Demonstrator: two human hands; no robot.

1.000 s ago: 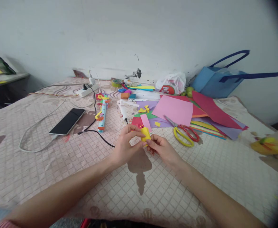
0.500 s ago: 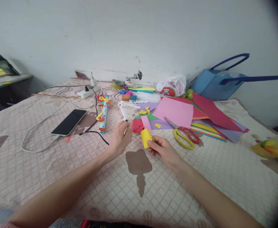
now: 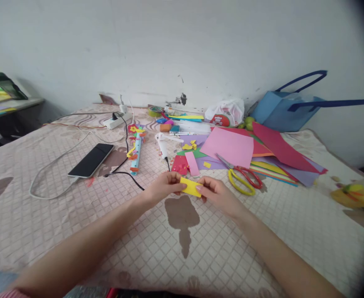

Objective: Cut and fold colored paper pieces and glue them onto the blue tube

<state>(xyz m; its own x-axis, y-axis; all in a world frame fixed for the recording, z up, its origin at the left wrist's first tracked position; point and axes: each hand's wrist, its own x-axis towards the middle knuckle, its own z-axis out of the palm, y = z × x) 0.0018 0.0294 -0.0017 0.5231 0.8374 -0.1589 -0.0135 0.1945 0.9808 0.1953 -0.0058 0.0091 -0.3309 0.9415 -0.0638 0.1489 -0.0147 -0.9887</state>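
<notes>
A small piece of yellow paper point(image 3: 190, 187) is held level just above the tablecloth in the middle. My left hand point(image 3: 166, 186) pinches its left end between thumb and fingers. The right end is gripped by my right hand point(image 3: 214, 191), its thumb lying on top. Beyond my hands lie a red paper piece point(image 3: 179, 164) with small scraps on it and a pink strip point(image 3: 192, 163). A white glue gun point(image 3: 162, 146) with a black cord stands behind my left hand.
Scissors point(image 3: 240, 179) lie at the right, beside stacked coloured sheets point(image 3: 228, 145). A phone point(image 3: 91, 160) on a cable and a decorated blue strip point(image 3: 136, 153) are at the left. At the back are a power strip point(image 3: 116, 120) and a blue bag point(image 3: 285, 109).
My left hand has moved right and down and taken hold of the yellow paper's left end. The paper has turned from upright to nearly level.
</notes>
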